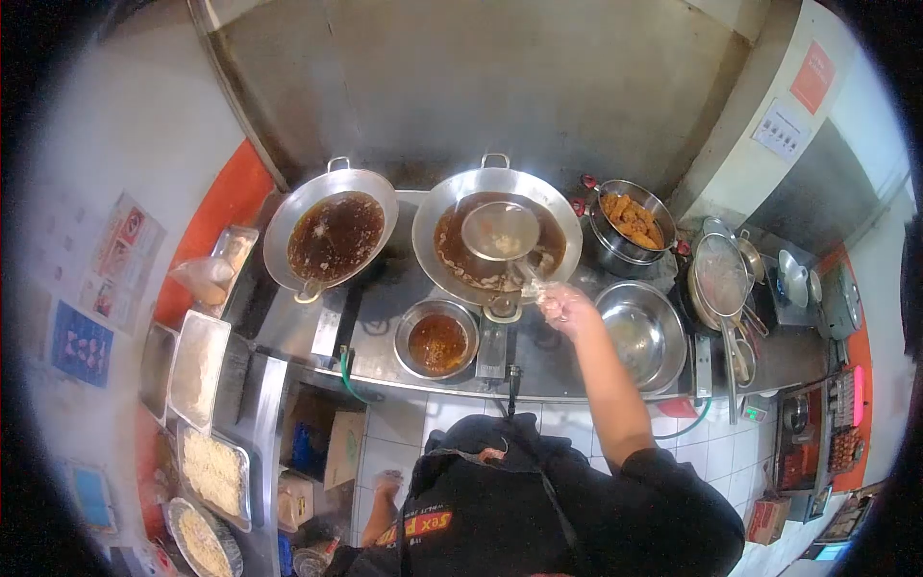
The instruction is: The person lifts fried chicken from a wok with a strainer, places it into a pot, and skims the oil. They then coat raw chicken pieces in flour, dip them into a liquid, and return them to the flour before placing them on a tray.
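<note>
My right hand (pixel 565 308) is closed around the handle of a round mesh strainer (pixel 500 231). The strainer is over the right-hand wok (pixel 431 213), which holds dark oil with bits floating in it. Some pale crumbs show in the mesh. Low beside my body is my left hand (pixel 387 479), away from the stove; it is small and blurred, so its fingers cannot be made out. A second wok (pixel 281 236) of dark oil stands to the left. Between and in front of the woks sits a steel bowl (pixel 404 348) of brown oil with crumbs.
Fried pieces (pixel 632 221) fill a pot at the back right. A large steel bowl (pixel 668 337) stands right of my forearm. Further right, another strainer (pixel 723 274) lies on a pan. Trays of pale crumbs (pixel 213 476) line the left side. A green hose (pixel 348 380) hangs at the counter's front.
</note>
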A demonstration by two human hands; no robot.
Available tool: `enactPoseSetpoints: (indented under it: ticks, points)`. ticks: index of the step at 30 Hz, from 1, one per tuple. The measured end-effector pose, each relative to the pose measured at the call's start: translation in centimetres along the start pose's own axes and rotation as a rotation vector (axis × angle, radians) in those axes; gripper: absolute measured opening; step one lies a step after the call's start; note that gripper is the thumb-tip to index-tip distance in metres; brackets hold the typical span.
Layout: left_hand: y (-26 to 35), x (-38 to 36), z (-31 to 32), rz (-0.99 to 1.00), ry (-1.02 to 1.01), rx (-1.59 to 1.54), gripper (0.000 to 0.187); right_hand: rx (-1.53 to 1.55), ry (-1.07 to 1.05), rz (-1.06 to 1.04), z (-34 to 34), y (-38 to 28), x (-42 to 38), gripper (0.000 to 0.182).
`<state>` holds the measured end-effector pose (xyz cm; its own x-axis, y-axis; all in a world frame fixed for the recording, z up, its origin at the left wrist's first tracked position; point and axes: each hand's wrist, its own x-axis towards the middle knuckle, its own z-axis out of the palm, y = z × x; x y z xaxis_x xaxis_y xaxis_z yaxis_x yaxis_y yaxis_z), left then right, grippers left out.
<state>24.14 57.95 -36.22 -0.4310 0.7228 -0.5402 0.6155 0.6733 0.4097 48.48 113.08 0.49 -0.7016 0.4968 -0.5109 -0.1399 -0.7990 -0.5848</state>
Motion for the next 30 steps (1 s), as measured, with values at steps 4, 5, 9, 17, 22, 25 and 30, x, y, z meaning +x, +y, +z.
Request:
enactPoseSetpoints:
  ticks: [4,5,9,17,22,25,30]
  points:
    - [0.7,-0.5,0.2,0.009,-0.055,0.219,0.029,0.123,0.005,-0.059,0.1,0.8,0.5,0.002]
    - [-1.3,0.2,2.0,-0.088,-0.138,0.306,0.028,0.152,-0.034,-0.035,0.1,0.7,0.4,0.003]
    - [0.2,-0.5,0.4,-0.19,-0.096,-0.845,0.025,0.064,0.032,-0.053,0.8,0.2,-0.7,0.004]
    - [0.9,0.9,0.0,-0.213,-0.089,-0.789,0.024,0.112,0.048,-0.034,-0.5,1.0,-0.6,0.004]
    - [3.7,-1.6,-2.7,-0.315,0.006,-0.274,0.025,-0.186,0.095,-0.055,2.5,0.9,-5.9,0.007]
    - [7.4,-4.2,-5.5,-0.279,0.047,-0.152,0.025,-0.385,0.132,-0.118,5.0,3.3,-9.9,0.012]
    - [1.0,-3.0,1.9,-0.061,-0.058,0.249,0.034,-0.966,0.14,-0.456,0.1,14.3,-9.2,0.027]
